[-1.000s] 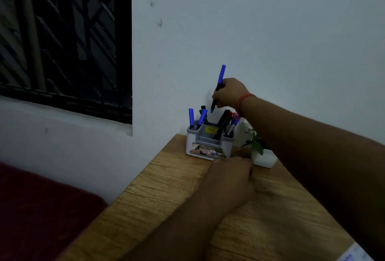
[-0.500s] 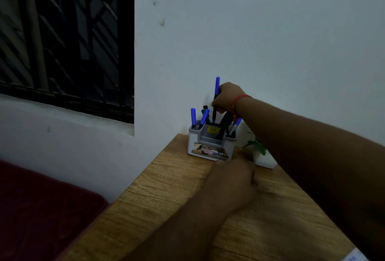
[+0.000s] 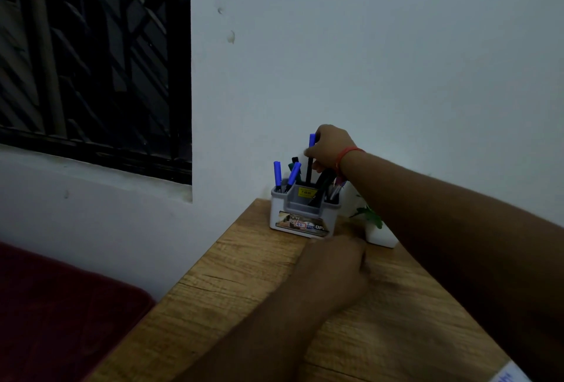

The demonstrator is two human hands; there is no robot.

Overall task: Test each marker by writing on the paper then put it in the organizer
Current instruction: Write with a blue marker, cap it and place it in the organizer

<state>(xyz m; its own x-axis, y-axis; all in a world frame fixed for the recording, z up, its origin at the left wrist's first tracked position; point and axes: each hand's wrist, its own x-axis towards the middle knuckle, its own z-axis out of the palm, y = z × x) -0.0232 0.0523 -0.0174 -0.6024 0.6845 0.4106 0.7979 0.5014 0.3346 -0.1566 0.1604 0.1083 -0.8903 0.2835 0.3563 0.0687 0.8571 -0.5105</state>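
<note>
A white organizer (image 3: pixel 282 214) stands at the far corner of the wooden table (image 3: pixel 244 275), against the wall. Several markers stick up out of it, blue-capped ones at its left. My right hand (image 3: pixel 331 146) is above the organizer and grips a blue-capped black marker (image 3: pixel 310 165), whose lower end reaches down into the back compartment. My left hand (image 3: pixel 335 265) rests on the table right in front of the organizer, fingers toward its base. A corner of the paper (image 3: pixel 509 377) shows at the bottom right edge.
A small white pot with a green plant (image 3: pixel 377 229) stands just right of the organizer, partly behind my right forearm. A dark barred window (image 3: pixel 91 61) fills the upper left. A dark red cushion (image 3: pixel 61 320) lies left of the table.
My right hand has lowered the blue-capped marker from above the organizer down into it. My left hand has stayed in front of the organizer.
</note>
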